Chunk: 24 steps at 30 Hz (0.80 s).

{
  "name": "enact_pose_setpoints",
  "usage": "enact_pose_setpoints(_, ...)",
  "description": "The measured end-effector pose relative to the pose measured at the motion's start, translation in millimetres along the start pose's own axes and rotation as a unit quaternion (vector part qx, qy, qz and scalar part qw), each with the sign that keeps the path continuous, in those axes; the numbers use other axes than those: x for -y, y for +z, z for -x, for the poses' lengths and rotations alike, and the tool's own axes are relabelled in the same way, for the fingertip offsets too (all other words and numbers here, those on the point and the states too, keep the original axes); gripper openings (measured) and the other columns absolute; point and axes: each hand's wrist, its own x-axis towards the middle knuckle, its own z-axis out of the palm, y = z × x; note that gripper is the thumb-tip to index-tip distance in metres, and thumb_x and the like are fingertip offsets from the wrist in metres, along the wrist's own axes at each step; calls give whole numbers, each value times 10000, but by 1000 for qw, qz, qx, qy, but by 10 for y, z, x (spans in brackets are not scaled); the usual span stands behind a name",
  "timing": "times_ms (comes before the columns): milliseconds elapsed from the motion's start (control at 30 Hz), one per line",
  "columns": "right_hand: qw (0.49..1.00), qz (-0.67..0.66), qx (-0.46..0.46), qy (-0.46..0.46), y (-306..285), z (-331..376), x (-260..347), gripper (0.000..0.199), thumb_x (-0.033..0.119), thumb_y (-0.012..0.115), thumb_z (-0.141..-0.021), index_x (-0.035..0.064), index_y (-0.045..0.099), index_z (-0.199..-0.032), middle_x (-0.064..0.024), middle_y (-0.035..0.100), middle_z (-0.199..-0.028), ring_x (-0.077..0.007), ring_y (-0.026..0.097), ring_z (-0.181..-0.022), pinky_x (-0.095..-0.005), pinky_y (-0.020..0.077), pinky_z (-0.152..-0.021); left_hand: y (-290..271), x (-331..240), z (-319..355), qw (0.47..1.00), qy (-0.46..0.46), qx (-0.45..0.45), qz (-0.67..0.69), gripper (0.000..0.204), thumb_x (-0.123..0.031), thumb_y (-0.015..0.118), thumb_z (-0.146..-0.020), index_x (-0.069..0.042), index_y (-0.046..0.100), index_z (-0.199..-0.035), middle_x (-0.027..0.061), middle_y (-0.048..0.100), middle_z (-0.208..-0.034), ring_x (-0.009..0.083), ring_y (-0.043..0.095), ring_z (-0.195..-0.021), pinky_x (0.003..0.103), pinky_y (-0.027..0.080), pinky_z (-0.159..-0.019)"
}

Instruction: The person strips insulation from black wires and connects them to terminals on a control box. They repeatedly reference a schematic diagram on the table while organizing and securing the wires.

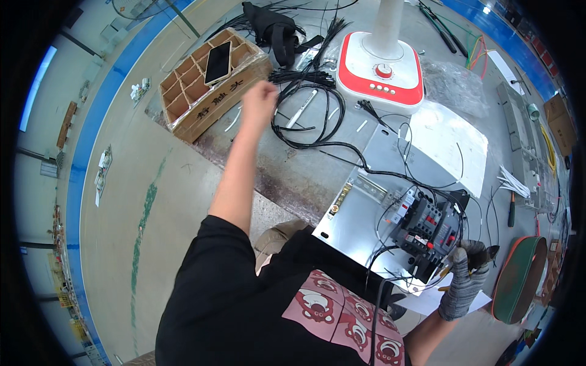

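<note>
Two hands: left at black wires, right beside breakers

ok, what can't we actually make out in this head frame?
- Left hand: motion-blurred, so its grip on the black wires is unclear.
- Right hand: gloved, partly behind the breaker block; what it holds, something yellow and black, can't be identified.
- Phone in the cardboard box: screen too small to tell.
- Fan base: its column is cut off by the top edge.
- Rim items: fisheye-warped, too small.
</note>
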Motion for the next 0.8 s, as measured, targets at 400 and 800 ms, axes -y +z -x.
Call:
enact_pose_setpoints(400,999,28,4,-36,6,-77,-80,214,190,696,-847,47,579,-955,-13,575,-725,-88,537,-642,-213,423,-579,-816,920,282,947,-57,31,-314,129,-128,655,-794,-49,600,-879,170,633,-934,349,606,-917,444,476,-775)
enact_pose_setpoints(800,999,12,21,-22,6,-51,12,164,137,696,-838,31,607,-925,-17,594,-766,-97,558,-664,-228,456,-621,-694,542,344,947,48,26,-317,155,-99,664,-780,-76,561,-895,81,627,-874,291,607,-896,410,479,-732)
